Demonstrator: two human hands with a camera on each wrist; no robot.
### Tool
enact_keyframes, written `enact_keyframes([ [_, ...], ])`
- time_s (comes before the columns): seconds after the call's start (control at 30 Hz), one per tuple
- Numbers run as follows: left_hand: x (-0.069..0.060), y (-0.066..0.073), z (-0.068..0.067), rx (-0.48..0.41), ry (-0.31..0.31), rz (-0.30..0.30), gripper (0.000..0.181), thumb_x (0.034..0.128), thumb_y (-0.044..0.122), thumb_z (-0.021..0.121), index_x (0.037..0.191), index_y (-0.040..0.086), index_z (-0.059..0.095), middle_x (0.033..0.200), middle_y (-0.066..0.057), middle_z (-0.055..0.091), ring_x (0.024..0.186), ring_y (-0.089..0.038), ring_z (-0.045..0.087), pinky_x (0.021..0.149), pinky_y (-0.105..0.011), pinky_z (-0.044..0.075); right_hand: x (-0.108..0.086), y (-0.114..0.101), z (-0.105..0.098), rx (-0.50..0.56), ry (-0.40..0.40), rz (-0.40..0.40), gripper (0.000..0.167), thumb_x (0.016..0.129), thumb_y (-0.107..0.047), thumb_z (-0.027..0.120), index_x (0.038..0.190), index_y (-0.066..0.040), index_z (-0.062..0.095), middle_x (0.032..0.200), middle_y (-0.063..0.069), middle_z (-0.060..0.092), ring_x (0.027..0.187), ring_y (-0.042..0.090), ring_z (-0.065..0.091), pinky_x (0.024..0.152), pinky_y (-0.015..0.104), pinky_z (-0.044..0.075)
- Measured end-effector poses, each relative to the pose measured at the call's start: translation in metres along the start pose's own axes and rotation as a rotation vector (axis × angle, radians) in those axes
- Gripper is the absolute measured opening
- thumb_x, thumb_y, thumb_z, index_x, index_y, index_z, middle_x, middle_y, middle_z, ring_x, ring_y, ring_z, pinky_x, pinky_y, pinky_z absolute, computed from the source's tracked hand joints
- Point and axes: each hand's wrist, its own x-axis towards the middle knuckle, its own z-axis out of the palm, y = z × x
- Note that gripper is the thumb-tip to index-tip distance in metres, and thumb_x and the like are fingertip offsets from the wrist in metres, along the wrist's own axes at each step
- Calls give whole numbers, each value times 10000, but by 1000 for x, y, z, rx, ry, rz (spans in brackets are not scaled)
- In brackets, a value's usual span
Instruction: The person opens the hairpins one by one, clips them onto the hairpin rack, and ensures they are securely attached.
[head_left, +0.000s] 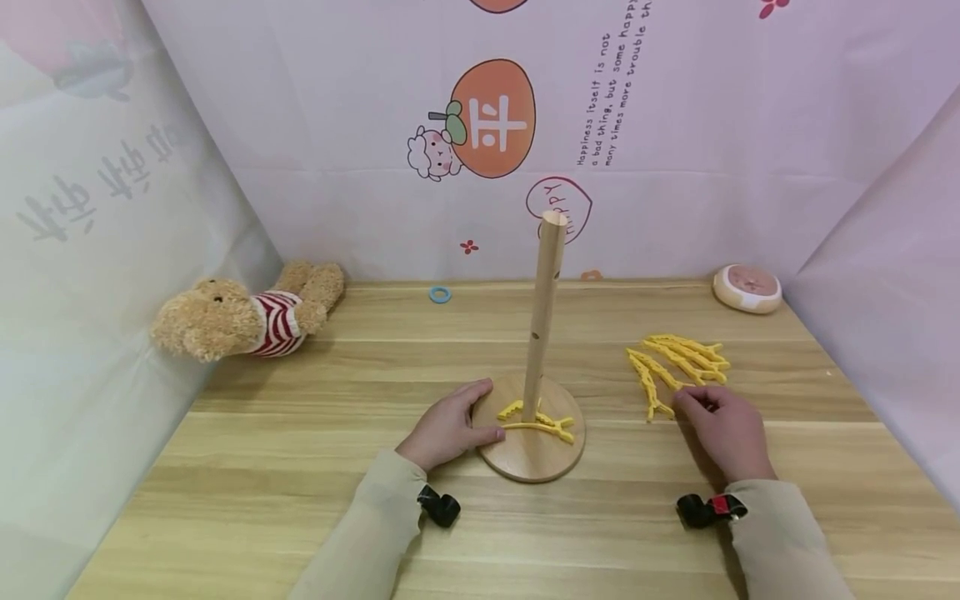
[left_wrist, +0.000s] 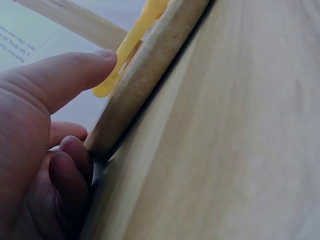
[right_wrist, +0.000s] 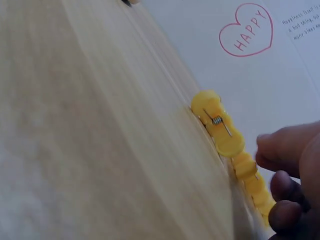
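A round wooden base (head_left: 517,463) with an upright wooden post (head_left: 542,317) stands on the table. Two yellow hair clips (head_left: 551,427) lie on the base around the post's foot. My left hand (head_left: 447,425) holds the base's left edge, its thumb reaching over the rim to touch the end of one clip (left_wrist: 136,37). Further right, several yellow hair clips (head_left: 684,354) lie fanned out on the table. With thumb and index fingertips, my right hand (head_left: 727,429) pinches the near end of one of them. In the right wrist view, a metal spring shows on the closest clip (right_wrist: 217,122).
A teddy bear (head_left: 279,323) in a striped shirt lies at the back left. A blue ring (head_left: 440,294) lies near the back edge, and a round pinkish-white object (head_left: 747,288) sits at the back right. Printed white cloth (head_left: 337,108) walls the table's back and sides.
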Motion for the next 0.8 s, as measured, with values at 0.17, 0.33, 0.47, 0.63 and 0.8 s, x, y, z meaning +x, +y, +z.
enact_keyframes([
  [0.17,0,0,0,5,6,0,809,870,415,784,1534,124,426,1578,-34,404,1459,-262,347,1176,-447,301,5,7,-2,45,24,52,460,963,-439,652,1201,-46,666,1002,117,629,860,226,530,686,313,396],
  [0.33,0,-1,1,4,6,-7,807,872,419,782,1537,133,425,1580,-30,401,1459,-263,347,1175,-451,301,8,9,-6,28,-19,46,597,930,-483,685,1291,-16,598,1023,135,613,875,253,534,702,340,392],
  [0.47,0,-1,1,-3,7,-13,807,871,419,783,1537,139,425,1581,-30,400,1457,-266,350,1174,-456,303,10,8,-7,-10,-51,37,645,919,-507,687,1304,0,588,1008,139,620,859,266,544,698,351,398],
  [0.63,1,-2,1,-7,5,-24,810,870,422,784,1540,145,422,1584,-27,395,1459,-260,345,1176,-452,299,12,6,-9,-68,-91,41,700,923,-535,666,1321,34,570,1009,156,628,861,285,559,693,359,406],
  [0.8,2,-2,2,-10,5,-29,811,870,425,783,1541,150,419,1586,-19,392,1462,-251,341,1177,-448,298,13,6,-10,-120,-133,34,720,927,-553,649,1312,50,577,1031,176,636,879,301,567,704,390,423],
])
